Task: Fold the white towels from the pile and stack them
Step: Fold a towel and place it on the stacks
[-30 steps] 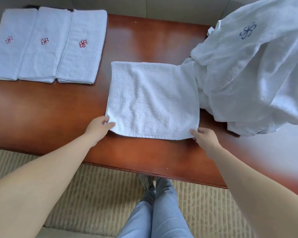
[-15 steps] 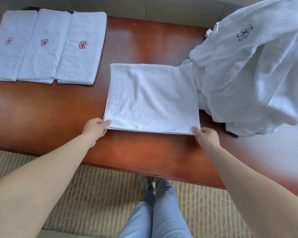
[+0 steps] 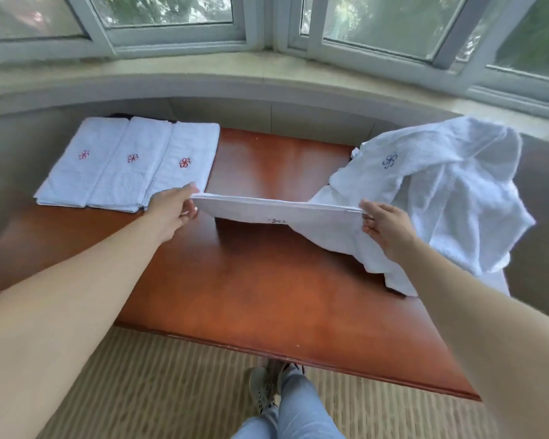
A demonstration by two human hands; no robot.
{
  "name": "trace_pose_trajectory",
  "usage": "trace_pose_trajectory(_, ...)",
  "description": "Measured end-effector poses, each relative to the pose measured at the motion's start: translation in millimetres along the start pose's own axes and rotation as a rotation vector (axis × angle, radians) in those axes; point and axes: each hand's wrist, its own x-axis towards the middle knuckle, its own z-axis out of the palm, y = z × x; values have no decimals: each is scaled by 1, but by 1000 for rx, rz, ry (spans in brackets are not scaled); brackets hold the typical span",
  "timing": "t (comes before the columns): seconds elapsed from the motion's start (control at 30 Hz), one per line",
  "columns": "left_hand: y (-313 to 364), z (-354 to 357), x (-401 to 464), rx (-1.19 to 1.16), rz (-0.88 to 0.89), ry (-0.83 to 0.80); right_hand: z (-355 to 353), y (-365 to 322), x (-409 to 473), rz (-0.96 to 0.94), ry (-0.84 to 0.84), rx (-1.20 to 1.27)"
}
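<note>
- At the near edge of the counter (image 3: 267, 299) the wood is bare, with the person's legs and shoes below it on the striped carpet.
- Above mid-counter, the left hand (image 3: 171, 210) and right hand (image 3: 384, 229) each pinch an end of the half-folded towel's (image 3: 279, 212) top edge, each grip closed on cloth, holding it taut and lifted clear of the wood.
- This looks like the carrying-over step of a fold: the next move likely calls for laying the held edge down evenly, keeping both corners level.
- On the right, the pile (image 3: 450, 191) of unfolded towels touches the lifted one.
- Far left, three folded towels (image 3: 130, 163) lie side by side, edges touching.
</note>
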Motion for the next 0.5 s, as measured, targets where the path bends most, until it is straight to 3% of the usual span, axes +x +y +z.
trace_pose_trajectory(0.13, 62, -13, -30, -15, 87, -154, -3, -63, -12, -86, -143, -64)
trace_pose_trajectory(0.23, 94, -24, -42, 248, 165, -282, -3, -93, -15, -220, -88, -344)
trace_pose_trajectory(0.37, 106, -22, -46, 462, 378, -101, 1, -109, -6, -347, -5, -553)
trace_pose_trajectory(0.5, 87, -20, -40, 451, 324, -30, 11, -104, -4, -365, -9, -719)
